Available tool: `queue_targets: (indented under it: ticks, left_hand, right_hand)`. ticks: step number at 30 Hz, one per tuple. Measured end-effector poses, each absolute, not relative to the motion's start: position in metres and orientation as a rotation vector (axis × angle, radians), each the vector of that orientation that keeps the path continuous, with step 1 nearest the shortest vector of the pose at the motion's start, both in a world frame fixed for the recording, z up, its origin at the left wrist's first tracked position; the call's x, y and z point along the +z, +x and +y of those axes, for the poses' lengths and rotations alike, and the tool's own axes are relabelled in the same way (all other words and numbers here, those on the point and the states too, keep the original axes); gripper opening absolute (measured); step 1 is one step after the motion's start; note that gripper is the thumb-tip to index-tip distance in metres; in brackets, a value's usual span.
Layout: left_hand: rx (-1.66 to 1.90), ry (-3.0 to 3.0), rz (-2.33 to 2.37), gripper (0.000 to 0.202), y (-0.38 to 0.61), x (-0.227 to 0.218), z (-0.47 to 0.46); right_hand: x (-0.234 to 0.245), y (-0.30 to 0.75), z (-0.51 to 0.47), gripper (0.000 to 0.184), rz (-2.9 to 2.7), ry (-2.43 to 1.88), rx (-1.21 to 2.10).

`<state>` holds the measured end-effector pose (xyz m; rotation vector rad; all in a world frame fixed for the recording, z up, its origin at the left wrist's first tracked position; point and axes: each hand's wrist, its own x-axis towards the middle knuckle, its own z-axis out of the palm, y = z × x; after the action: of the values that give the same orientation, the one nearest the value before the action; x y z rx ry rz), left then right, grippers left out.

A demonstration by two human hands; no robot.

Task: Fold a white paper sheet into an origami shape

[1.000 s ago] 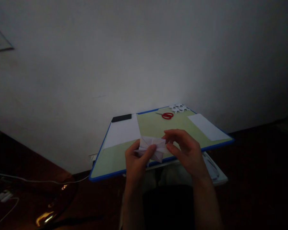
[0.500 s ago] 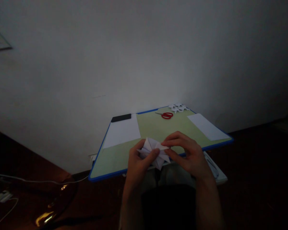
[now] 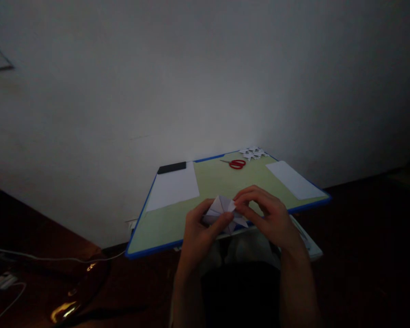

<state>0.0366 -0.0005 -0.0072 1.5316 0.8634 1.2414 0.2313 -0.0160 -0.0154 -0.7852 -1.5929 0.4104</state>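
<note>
Both hands hold a small folded white paper piece (image 3: pixel 222 210) in the air over the near edge of a green board with a blue rim (image 3: pixel 164 246). My left hand (image 3: pixel 200 232) grips it from the left and below, thumb across its front. The fingers of my right hand (image 3: pixel 268 218) pinch its top right part. Much of the paper is hidden by the fingers.
On the board lie a white sheet (image 3: pixel 173 187) at the left, a black flat object (image 3: pixel 171 167) behind it, red scissors (image 3: pixel 236 164), several white folded pieces (image 3: pixel 253 153) at the far edge and a white strip (image 3: pixel 292 180) at the right. Cables (image 3: pixel 37 259) run across the dark floor, left.
The folded paper has been turned and pressed narrower between the hands. Both hands have shifted slightly right, and my right fingers have closed down onto the paper's top.
</note>
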Motion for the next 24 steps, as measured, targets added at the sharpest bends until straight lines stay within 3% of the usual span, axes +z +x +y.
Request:
queue_targets:
  ticks: [24]
  left_hand:
    - [1.479,1.635,0.934,0.018,0.043,-0.012,-0.001]
  right_hand:
    - [-0.022,0.209,-0.006,0.006,-1.320,-0.750,0.612]
